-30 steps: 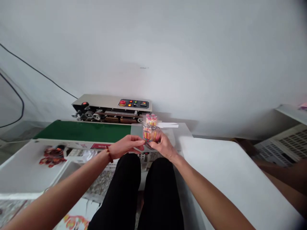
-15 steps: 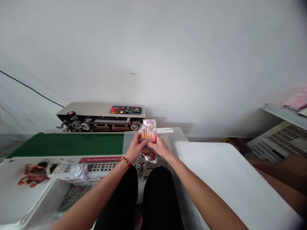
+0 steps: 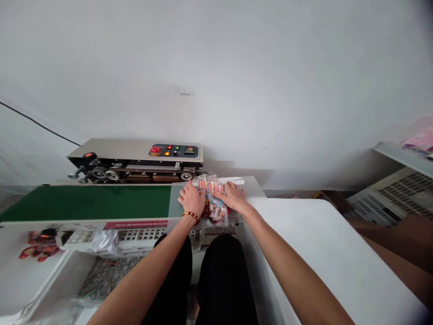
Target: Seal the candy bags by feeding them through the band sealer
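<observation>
Several clear plastic packets (image 3: 216,208) with printed pink-and-yellow tops and reddish-brown contents lie bunched and overlapping at the right end of the green conveyor. My left hand (image 3: 192,199), a beaded bracelet at its wrist, rests against their left side with its fingers apart and its thumb towards the packets. On the right side, my right hand (image 3: 234,196) has its thumb over the packets and its other fingers spread beyond them. Beneath is a translucent sheet (image 3: 175,205). A white strip (image 3: 238,181) lies just behind my right hand.
A band sealing machine (image 3: 135,160) with a red button and lit switches stands behind the green conveyor belt (image 3: 101,201). White table (image 3: 304,243) at right. Left, a white bin (image 3: 30,289) holds reddish items (image 3: 39,248). White crates (image 3: 389,198) stand far right.
The packets were held up together in both hands; now they lie lower and fanned out on the sheet. My hands have moved apart and their fingers have spread. The view has shifted slightly.
</observation>
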Motion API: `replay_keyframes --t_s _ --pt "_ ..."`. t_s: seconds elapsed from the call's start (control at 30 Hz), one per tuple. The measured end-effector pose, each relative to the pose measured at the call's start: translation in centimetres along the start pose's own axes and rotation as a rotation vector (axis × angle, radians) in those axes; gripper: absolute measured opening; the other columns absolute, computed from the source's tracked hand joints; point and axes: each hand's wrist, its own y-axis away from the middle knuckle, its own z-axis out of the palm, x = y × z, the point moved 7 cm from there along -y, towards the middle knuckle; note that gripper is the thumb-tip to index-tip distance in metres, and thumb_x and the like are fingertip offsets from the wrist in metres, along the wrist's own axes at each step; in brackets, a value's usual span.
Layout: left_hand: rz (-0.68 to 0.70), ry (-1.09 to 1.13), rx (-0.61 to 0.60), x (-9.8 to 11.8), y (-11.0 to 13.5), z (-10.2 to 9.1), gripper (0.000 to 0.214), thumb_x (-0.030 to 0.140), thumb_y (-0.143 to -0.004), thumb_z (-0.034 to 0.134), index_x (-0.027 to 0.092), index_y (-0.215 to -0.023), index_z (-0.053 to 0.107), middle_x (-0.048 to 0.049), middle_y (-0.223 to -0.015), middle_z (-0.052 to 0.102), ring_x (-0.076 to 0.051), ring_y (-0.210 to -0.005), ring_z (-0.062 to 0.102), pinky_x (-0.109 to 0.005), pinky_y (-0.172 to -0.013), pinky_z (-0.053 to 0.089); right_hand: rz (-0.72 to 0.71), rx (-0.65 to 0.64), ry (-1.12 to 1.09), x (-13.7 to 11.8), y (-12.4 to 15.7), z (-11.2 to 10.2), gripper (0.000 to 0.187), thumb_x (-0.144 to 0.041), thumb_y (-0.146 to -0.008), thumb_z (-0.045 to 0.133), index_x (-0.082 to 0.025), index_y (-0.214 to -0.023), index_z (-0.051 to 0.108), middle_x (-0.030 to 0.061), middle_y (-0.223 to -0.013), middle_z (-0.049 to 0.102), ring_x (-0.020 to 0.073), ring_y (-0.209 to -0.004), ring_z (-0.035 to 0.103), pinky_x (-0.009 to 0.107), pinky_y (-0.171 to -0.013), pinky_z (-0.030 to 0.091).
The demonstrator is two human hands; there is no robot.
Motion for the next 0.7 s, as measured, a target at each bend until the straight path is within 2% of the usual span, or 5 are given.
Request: replay_keyframes --t_s 0.13,0.2,0.3,0.47,0.7 --pt "0.148 -0.067 0.029 -0.6 0.1 -0.2 0.047 0.042 -0.100 0.046 0.022 -0.141 0.054 -0.0192 -0.152 0.046 -0.040 -0.133 0.045 -0.053 -0.101 0.038 -0.021 0.152 -0.024 -0.6 1.0 -0.8 0.077 -0.066 -0.096 0.054 -0.015 -0.152 0.042 0.0227 -0.155 0.038 0.0406 -0.144 0.034 0.066 -0.115 0.024" --pt "0.257 -0.102 -0.012 -1.0 0.1 0.0 0.037 0.037 -0.103 0.040 0.026 -0.131 0.063 -0.0124 -0.149 0.054 -0.035 -0.134 0.046 -0.052 -0.103 0.037 -0.196 0.239 0.035 -2.6 2.1 -1.2 0.065 -0.056 -0.100 0.052 -0.017 -0.152 0.043 0.0194 -0.158 0.037 0.0381 -0.147 0.028 0.065 -0.118 0.021" --pt "0.383 -0.187 -0.025 -1.6 0.2 -0.2 0.037 0.028 -0.105 0.036 0.027 -0.128 0.064 -0.0077 -0.137 0.066 -0.030 -0.137 0.046 -0.055 -0.109 0.032 -0.452 0.204 0.180 -5.3 3.7 -0.5 0.046 -0.037 -0.104 0.046 -0.021 -0.147 0.050 0.0138 -0.159 0.039 0.0338 -0.149 0.025 0.065 -0.119 0.017" --pt "0.484 -0.350 -0.031 -1.8 0.5 -0.9 0.038 0.025 -0.102 0.043 0.023 -0.136 0.060 -0.0097 -0.140 0.064 -0.034 -0.139 0.045 -0.060 -0.109 0.033 -0.363 0.104 0.293 -4.2 3.6 0.2 0.048 -0.031 -0.104 0.044 -0.020 -0.150 0.047 0.0108 -0.157 0.042 0.0326 -0.148 0.029 0.071 -0.117 0.018" --pt "0.731 -0.389 -0.046 -1.1 0.2 0.3 0.045 0.017 -0.099 0.043 0.016 -0.142 0.054 -0.0129 -0.154 0.051 -0.029 -0.142 0.044 -0.050 -0.117 0.036 -0.362 0.099 0.347 -4.7 3.3 -0.8 0.046 -0.031 -0.101 0.050 -0.020 -0.146 0.051 0.0110 -0.158 0.041 0.0336 -0.146 0.031 0.073 -0.117 0.018"
